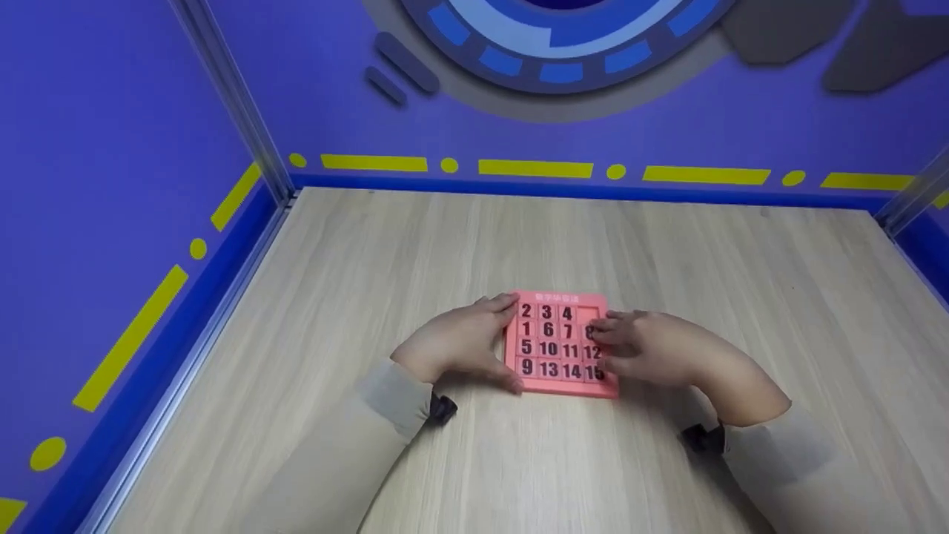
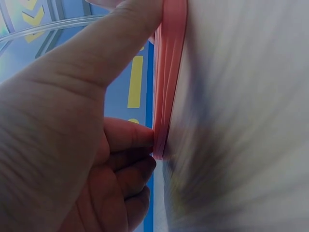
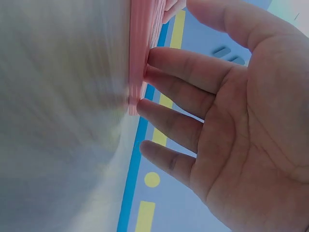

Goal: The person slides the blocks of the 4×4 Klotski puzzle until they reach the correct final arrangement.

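A pink sliding number puzzle (image 1: pixel 560 382) lies flat on the table, its black-numbered tiles in rows. The top row reads 2, 3, 4, with a vacant slot (image 1: pixel 588 312) at its right end. My left hand (image 1: pixel 465 337) holds the puzzle's left side, thumb at the near corner and fingers toward the far corner. In the left wrist view, the thumb and a fingertip touch the pink edge (image 2: pixel 169 77). My right hand (image 1: pixel 660 347) reaches over the right side, fingertips on the right-column tiles around the 8. Its fingers (image 3: pixel 178 92) look nearly straight in the right wrist view.
The wood-grain table (image 1: pixel 400 245) extends around the puzzle. Blue-purple panels with yellow marks (image 1: pixel 535 169) stand behind it and at the sides, with a metal post (image 1: pixel 245 104) at the back left corner. Dark bands (image 1: pixel 442 409) sit at both wrists.
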A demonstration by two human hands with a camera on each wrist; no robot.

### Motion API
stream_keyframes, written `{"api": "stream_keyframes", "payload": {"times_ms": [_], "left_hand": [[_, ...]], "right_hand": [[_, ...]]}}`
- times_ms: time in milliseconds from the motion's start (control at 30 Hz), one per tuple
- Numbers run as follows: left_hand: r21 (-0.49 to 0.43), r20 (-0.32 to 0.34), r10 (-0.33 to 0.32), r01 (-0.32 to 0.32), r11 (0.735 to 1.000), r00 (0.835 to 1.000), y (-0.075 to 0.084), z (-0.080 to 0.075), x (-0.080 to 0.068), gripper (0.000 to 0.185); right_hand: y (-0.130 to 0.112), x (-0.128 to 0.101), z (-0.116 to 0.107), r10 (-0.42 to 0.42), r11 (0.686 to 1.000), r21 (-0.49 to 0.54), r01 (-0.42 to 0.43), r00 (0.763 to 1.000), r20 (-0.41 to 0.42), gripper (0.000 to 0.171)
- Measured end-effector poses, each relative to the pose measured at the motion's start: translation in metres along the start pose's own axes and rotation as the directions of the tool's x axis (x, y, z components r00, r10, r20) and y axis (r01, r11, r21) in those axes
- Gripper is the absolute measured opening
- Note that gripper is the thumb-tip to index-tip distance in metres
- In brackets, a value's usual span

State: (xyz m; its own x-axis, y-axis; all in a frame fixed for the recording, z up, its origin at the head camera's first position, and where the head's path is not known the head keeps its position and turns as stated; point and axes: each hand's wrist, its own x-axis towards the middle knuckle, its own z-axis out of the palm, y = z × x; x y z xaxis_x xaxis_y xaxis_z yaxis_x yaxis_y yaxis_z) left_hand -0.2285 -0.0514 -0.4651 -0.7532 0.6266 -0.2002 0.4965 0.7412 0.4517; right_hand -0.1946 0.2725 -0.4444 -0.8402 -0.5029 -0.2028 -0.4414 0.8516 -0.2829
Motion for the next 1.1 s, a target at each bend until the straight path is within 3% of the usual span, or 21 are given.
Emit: {"api": "stream_keyframes", "payload": {"times_ms": [200, 333, 567, 767, 1100], "left_hand": [[-0.007, 0.008, 0.010, -0.010, 1.000, 1.000, -0.001, 0.002, 0.003, 0.132], [-0.009, 0.006, 0.014, -0.013, 1.000, 1.000, -0.002, 0.002, 0.004, 0.132], [-0.015, -0.001, 0.015, -0.015, 1.000, 1.000, -0.004, 0.001, 0.003, 0.132], [-0.014, 0.031, -0.023, 0.023, 1.000, 0.999, -0.002, 0.004, -0.001, 0.137], [-0.011, 0.031, -0.015, 0.015, 1.000, 0.999, -0.003, -0.002, 0.002, 0.136]], "right_hand": [[-0.001, 0.004, 0.004, -0.030, 0.999, -0.016, 0.028, 0.995, -0.098, 0.036], [-0.001, 0.005, 0.002, -0.032, 0.999, -0.022, 0.029, 0.993, -0.115, 0.032], [0.001, 0.018, -0.006, -0.075, 0.997, 0.017, 0.077, 0.995, -0.072, 0.048], [0.001, 0.031, 0.000, -0.089, 0.994, 0.071, 0.085, 0.994, 0.062, 0.064], [0.006, 0.033, -0.001, -0.033, 0.995, 0.096, 0.026, 0.997, 0.072, 0.059]]}}
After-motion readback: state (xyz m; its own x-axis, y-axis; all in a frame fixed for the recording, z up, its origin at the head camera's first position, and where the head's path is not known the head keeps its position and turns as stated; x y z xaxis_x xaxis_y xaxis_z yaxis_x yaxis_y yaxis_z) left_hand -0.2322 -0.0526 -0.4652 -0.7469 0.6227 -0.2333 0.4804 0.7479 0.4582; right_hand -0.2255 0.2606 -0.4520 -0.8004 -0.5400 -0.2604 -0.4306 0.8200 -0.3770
